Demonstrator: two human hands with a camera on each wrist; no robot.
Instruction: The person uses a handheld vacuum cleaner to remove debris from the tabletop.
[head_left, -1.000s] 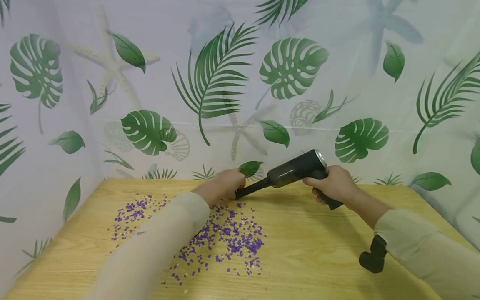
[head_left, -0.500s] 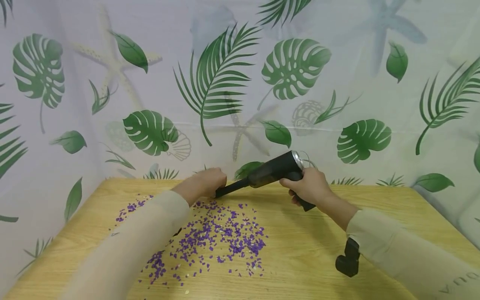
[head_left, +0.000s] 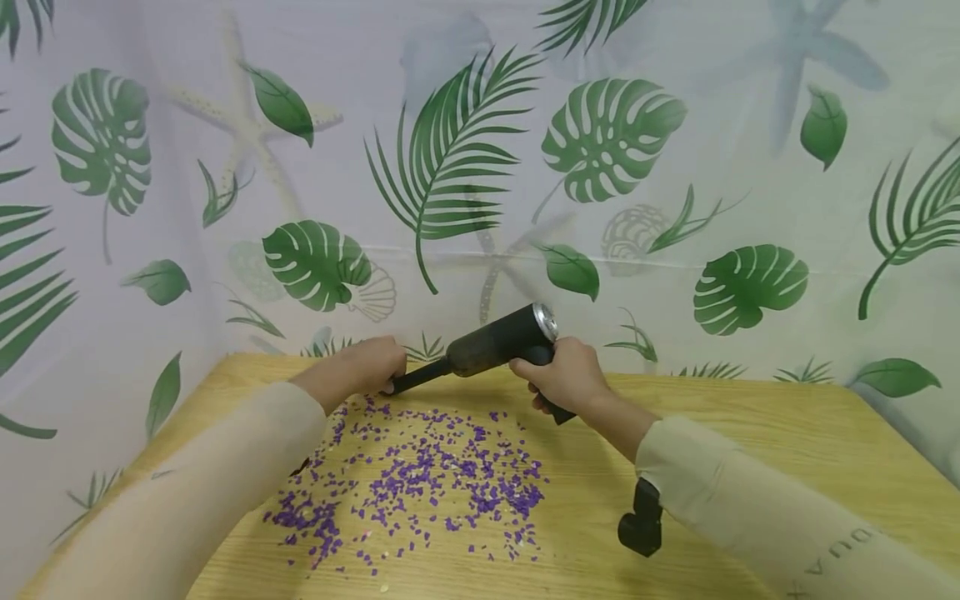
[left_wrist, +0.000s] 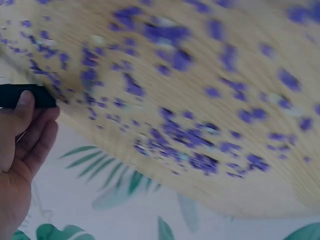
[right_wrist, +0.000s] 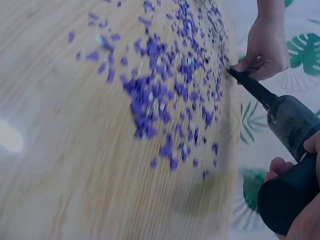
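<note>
A black handheld vacuum cleaner (head_left: 495, 342) with a silver end slants over the back of the table in the head view. My right hand (head_left: 570, 372) grips its handle, fingers wrapped round it. Near the nozzle's tip, my left hand (head_left: 378, 364) holds the narrow black nozzle (head_left: 420, 377); in the left wrist view the thumb and fingers pinch that nozzle (left_wrist: 27, 95). Small purple paper scraps (head_left: 420, 475), mixed with a few pale ones, lie scattered in front of and below the nozzle. Seen from the right wrist, the nozzle tip points at the scraps' far edge.
The wooden table (head_left: 720, 475) has its back edge against a white curtain (head_left: 465, 167) printed with green leaves and starfish. A dark wrist camera (head_left: 642, 518) hangs under the right sleeve. The left sleeve (head_left: 195, 492) covers the table's left side.
Both hands and the vacuum cleaner have moved left along the back of the table. Scraps at the back left are now hidden behind the left arm, and the view has turned slightly left.
</note>
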